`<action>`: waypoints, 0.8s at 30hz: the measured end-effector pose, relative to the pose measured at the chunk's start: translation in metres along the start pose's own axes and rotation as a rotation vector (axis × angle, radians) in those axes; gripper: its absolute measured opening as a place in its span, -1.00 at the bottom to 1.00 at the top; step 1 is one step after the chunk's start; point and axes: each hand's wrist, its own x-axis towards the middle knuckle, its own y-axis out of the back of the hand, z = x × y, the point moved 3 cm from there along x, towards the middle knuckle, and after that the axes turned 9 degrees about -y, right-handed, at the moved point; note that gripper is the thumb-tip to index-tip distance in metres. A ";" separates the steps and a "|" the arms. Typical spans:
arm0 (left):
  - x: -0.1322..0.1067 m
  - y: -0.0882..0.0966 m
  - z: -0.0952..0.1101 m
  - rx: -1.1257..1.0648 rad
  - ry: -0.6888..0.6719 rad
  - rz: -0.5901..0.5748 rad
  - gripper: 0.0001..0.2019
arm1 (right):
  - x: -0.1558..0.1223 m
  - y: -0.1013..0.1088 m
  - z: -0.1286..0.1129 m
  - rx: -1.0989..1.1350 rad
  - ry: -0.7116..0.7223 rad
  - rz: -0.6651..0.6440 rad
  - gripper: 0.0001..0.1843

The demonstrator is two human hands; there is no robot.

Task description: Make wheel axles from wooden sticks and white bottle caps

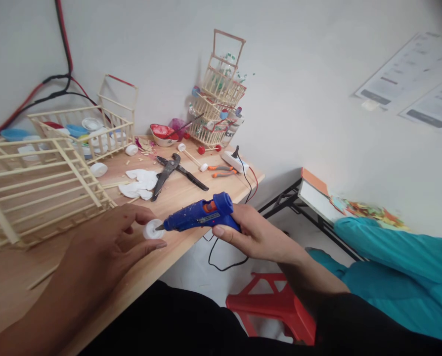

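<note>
My right hand (256, 232) grips a blue hot glue gun (202, 215) and its nozzle touches a small white bottle cap (153, 229). My left hand (108, 242) pinches that cap between thumb and fingers just above the wooden table (176, 198), near its front edge. A wooden stick cage (39, 190) lies on its side just left of my left hand.
Black pliers (176, 173), white scraps (139, 183), orange-handled cutters (223, 171) and a power strip (234, 160) lie behind the hands. Stick baskets (91, 123), a stacked stick tower (221, 94) and a red bowl (161, 133) stand at the wall. A red stool (276, 306) and a person's teal sleeve (395, 267) are at the right.
</note>
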 end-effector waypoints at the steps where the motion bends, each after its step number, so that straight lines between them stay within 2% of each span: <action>1: 0.000 0.000 0.000 0.002 -0.001 -0.001 -0.58 | 0.000 0.000 0.000 -0.006 -0.007 -0.003 -0.71; 14: 0.002 -0.003 -0.002 -0.045 0.029 -0.007 -0.53 | 0.001 0.001 -0.003 -0.014 0.009 0.025 -0.71; 18: 0.004 0.001 0.003 -0.083 0.035 0.003 -0.58 | 0.001 0.002 -0.003 -0.024 -0.017 0.007 -0.71; 24: 0.010 0.003 0.012 -0.198 0.123 0.049 -0.65 | 0.003 0.005 -0.005 0.007 0.011 0.018 -0.73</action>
